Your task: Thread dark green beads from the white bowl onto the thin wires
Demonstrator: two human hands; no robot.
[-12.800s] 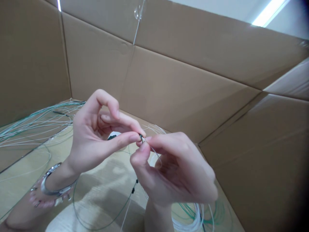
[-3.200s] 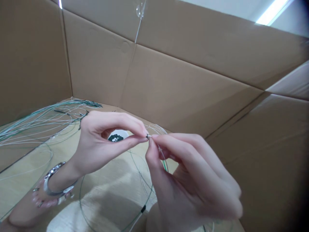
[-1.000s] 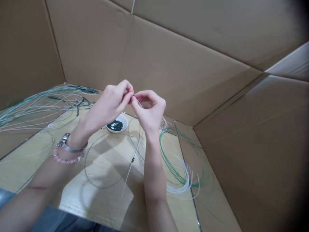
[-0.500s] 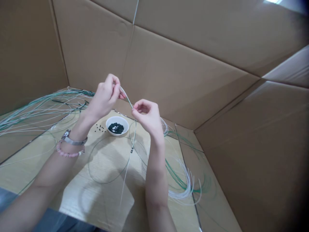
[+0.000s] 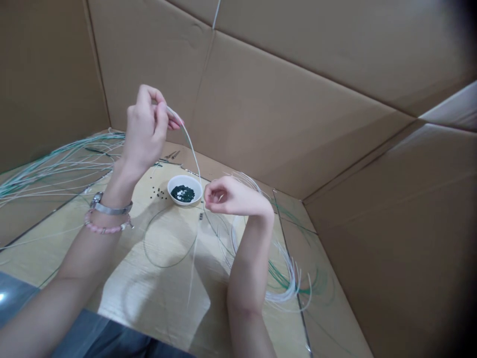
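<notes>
Flat brown corrugated cardboard walls [image 5: 261, 114] rise around a pale wood-grain bench [image 5: 156, 308]. The raised left hand's [image 5: 145, 129] fingers pinch a thin, smooth white cord [image 5: 191, 144], which falls just beside the right hand's [image 5: 227, 195] fingers. These curl narrow; whether they hold anything is hidden. Just left of them sits a round white bowl [image 5: 191, 198] of tiny dark green beads [image 5: 182, 193].

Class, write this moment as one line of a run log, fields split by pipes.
left hand: pinches white cord | right hand: curled beside cord | nearby: white bowl of dark beads
</notes>
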